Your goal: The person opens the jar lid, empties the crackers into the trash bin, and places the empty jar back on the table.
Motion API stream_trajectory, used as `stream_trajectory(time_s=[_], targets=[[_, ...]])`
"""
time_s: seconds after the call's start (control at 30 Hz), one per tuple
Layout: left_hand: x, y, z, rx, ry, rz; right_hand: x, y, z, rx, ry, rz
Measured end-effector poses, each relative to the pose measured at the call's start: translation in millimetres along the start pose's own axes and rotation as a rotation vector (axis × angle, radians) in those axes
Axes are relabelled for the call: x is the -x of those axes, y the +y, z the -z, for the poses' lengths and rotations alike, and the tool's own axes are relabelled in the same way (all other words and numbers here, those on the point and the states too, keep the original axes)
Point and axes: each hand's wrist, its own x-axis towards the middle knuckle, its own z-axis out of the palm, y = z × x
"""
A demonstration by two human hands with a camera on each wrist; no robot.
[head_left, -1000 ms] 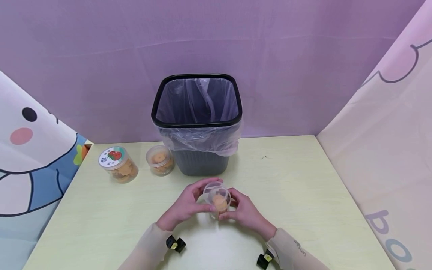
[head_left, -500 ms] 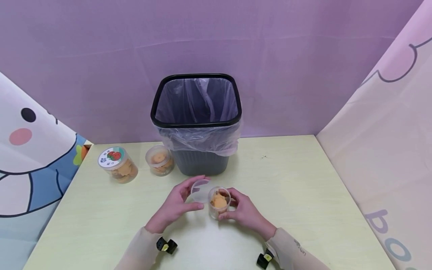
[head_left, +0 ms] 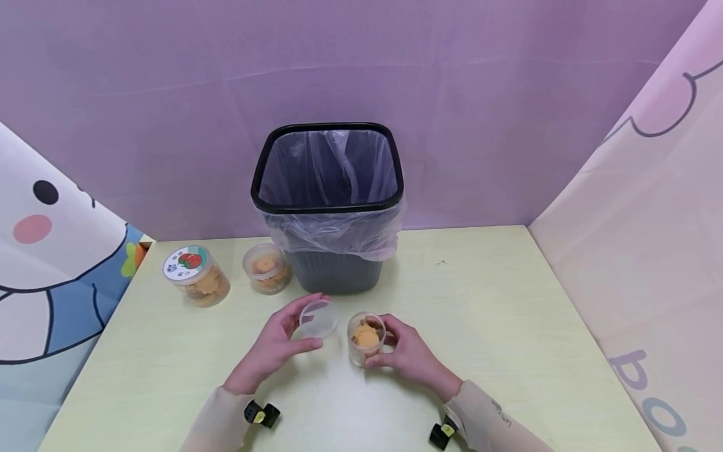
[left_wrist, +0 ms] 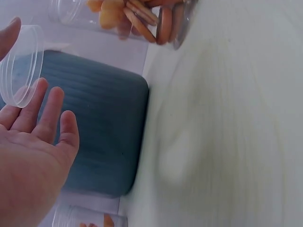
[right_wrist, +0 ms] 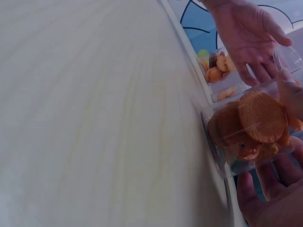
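My left hand holds a clear round plastic lid by its edge, above the table and to the left of a jar. In the left wrist view the lid sits between thumb and fingers, its rim side-on. My right hand grips the clear plastic jar from its right side, thumb in front and fingers behind. The jar stands upright with its top uncovered, showing orange-brown round crackers inside. Through its wall in the right wrist view, the crackers look like flat discs.
Behind the hands stands a grey bin lined with a clear bag under a black rim. Left of it are a lidded jar of crackers and a taller jar with a strawberry label. Purple cloth hangs behind the table.
My left hand has carried the lid off the jar's top and leftward, uncovering the crackers. My right hand and the jar have stayed almost where they were.
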Motion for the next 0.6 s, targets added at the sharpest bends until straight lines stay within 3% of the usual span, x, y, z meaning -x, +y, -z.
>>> stream_trajectory(time_s=[0.27,0.6], targets=[[4.8,-5.3,6.6,-0.133,0.045,0.071,-0.1,-0.5,0.3,-0.013,0.0,0.008],[2.8,-16.7,8.4,-0.257,0.019,0.154,-1.0,-1.2,0.0,0.004,0.002,-0.021]])
